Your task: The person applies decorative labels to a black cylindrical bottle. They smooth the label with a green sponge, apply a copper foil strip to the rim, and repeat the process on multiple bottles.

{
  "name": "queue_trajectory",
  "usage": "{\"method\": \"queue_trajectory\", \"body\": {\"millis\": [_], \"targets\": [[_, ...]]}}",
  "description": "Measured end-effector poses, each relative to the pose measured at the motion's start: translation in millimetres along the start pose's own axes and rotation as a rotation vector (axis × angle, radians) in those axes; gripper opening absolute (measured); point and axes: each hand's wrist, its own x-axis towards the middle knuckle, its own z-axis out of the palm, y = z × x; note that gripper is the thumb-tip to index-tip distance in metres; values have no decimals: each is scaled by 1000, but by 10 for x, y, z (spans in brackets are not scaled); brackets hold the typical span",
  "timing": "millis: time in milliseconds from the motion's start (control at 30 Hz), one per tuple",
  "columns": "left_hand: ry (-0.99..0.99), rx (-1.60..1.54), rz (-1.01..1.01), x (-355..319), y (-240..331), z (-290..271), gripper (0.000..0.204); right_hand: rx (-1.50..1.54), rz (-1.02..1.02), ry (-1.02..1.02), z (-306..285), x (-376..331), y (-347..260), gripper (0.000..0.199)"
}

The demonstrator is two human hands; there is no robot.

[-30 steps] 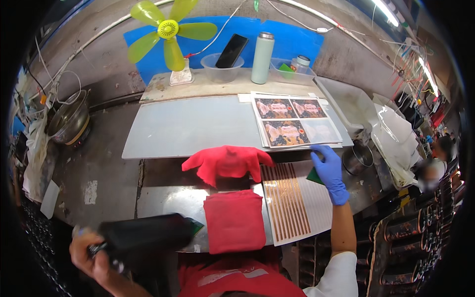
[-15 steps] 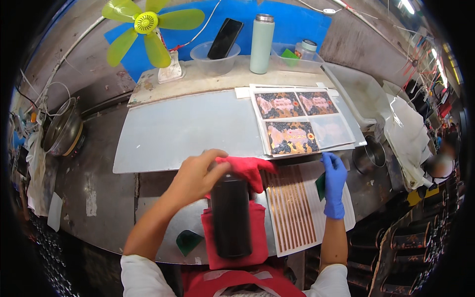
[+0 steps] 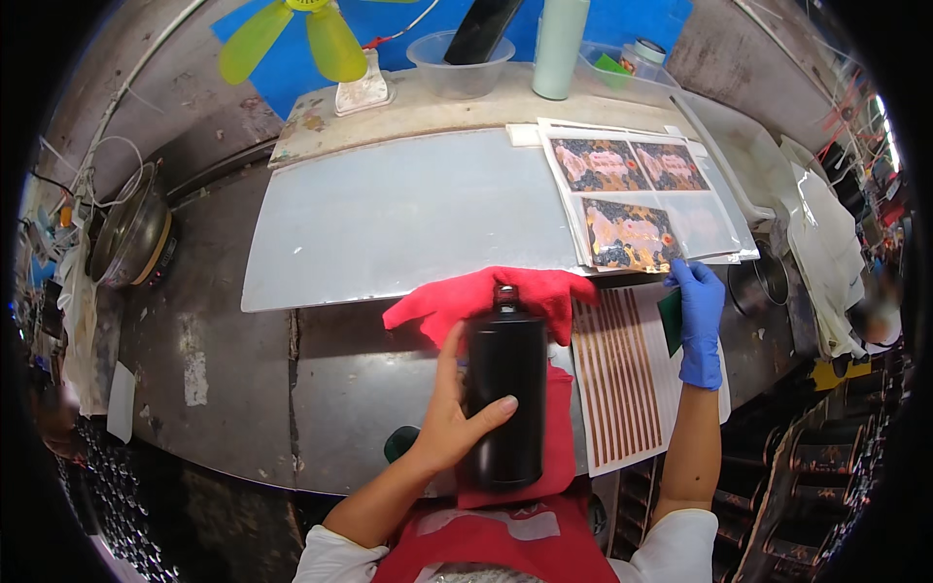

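My left hand (image 3: 455,413), bare, is wrapped round the left side of a black bottle (image 3: 510,389), its thumb across the front. The bottle's narrow neck points away from me. Behind the neck a red cloth (image 3: 442,296) lies bunched along the board's near edge, and a folded red cloth (image 3: 559,418) shows beneath the bottle. My right hand (image 3: 700,325), in a blue glove, has its fingertips pinched at the near right corner of a printed picture (image 3: 627,233) with dark and pink patterns. Beside that hand is a dark green flat piece (image 3: 671,323), partly hidden by it.
A sheet with copper-coloured stripes (image 3: 622,379) lies right of the bottle. Beyond it are more printed pictures (image 3: 598,163) on a pale board (image 3: 379,214). A green fan (image 3: 335,44), a plastic bowl (image 3: 462,73) and a pale flask (image 3: 561,49) stand along the back.
My left hand has moved from the red cloth at the bottle's top down to its side. The bottle's neck is now uncovered. The whole view has shifted; my right hand stays at the picture's corner.
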Motion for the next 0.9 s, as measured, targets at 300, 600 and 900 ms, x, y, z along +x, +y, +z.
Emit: {"method": "queue_trajectory", "body": {"millis": [300, 600, 900], "targets": [[-71, -340, -113, -8, -374, -235, 71, -312, -904, 59, 8, -629, -1021, 9], [-104, 239, 618, -268, 162, -50, 96, 161, -737, -771, -528, -1350, -1695, 12], [61, -37, 129, -565, 441, 229, 8, 253, -309, -1123, -183, -1270, -1115, 5]]}}
